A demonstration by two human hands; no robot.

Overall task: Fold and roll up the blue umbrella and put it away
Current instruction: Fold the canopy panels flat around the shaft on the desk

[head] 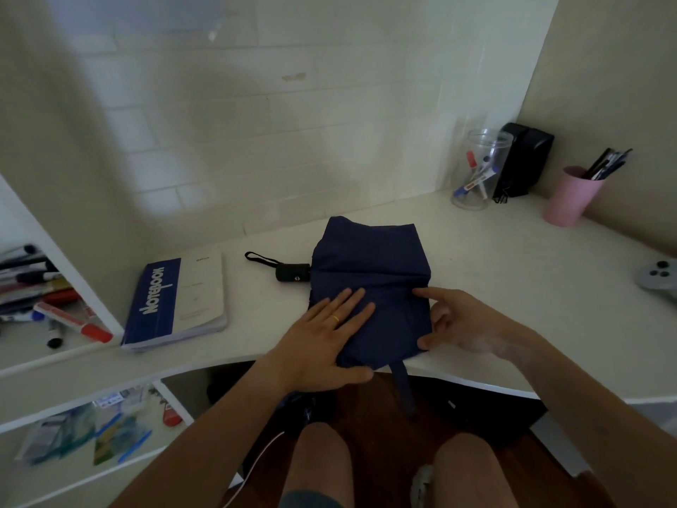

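The blue umbrella [370,265] lies collapsed on the white desk [513,273], its dark fabric spread flat in loose folds. Its black handle [293,273] with a wrist loop points left. A blue closing strap [404,390] hangs over the desk's front edge. My left hand [326,339] lies flat on the near left part of the fabric, fingers straight, a ring on one finger. My right hand [458,324] is at the fabric's near right edge, index finger and thumb spread and touching the cloth.
A blue and white notebook [176,302] lies left of the umbrella. A clear jar of markers [476,170], a black box [524,159] and a pink cup of pens [571,196] stand at the back right. A grey controller [659,276] sits far right. Shelves with markers [55,309] are left.
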